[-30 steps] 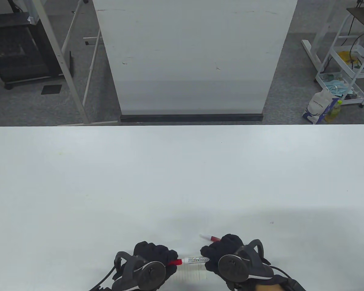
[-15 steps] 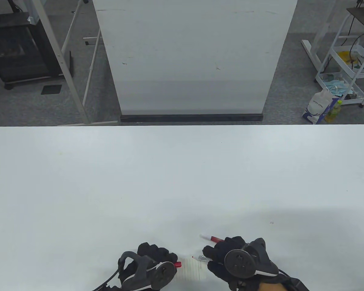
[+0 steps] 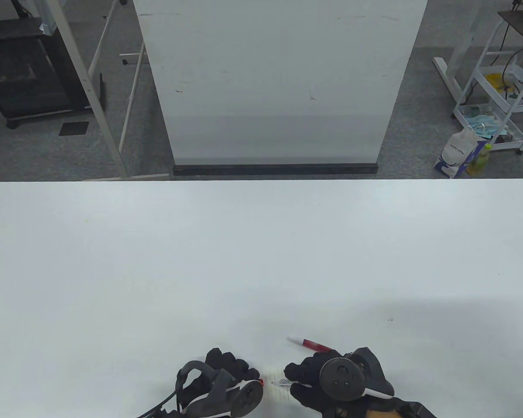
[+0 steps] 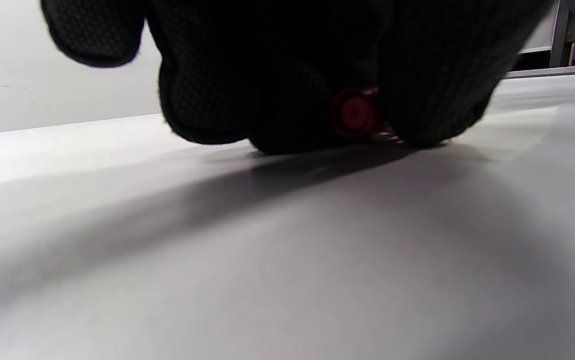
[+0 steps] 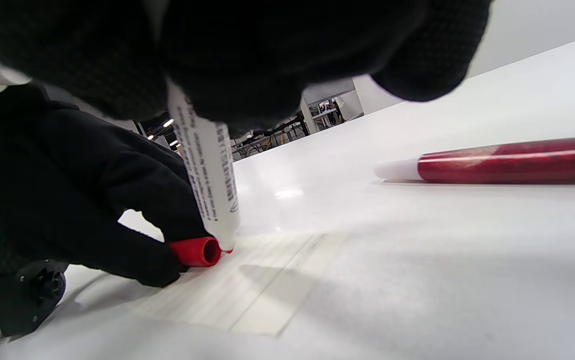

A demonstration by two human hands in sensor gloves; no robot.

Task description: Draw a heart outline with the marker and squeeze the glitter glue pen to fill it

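Table view: two black-gloved hands work at the 6 o'clock edge of a white table. The right hand has its fingers curled tight round a white marker, tip pointing toward 9 o'clock over a small lined sheet of paper. The left hand, at about 9 o'clock from the sheet, has its fingers closed on the red cap. A red glitter glue pen lies on the table just beyond the right hand, at about 12 o'clock from it, its white nozzle toward 10 o'clock.

Left wrist view: the left hand rests low on the table, its curled fingers wrapped round the red cap, whose round end faces the camera.

Right wrist view: the right hand grips the marker steeply tilted, its red tip at the paper. The cap, open mouth toward the tip, sits just beside it in the left hand's fingers at 8 o'clock. The glitter glue pen lies flat at 3 o'clock, untouched.
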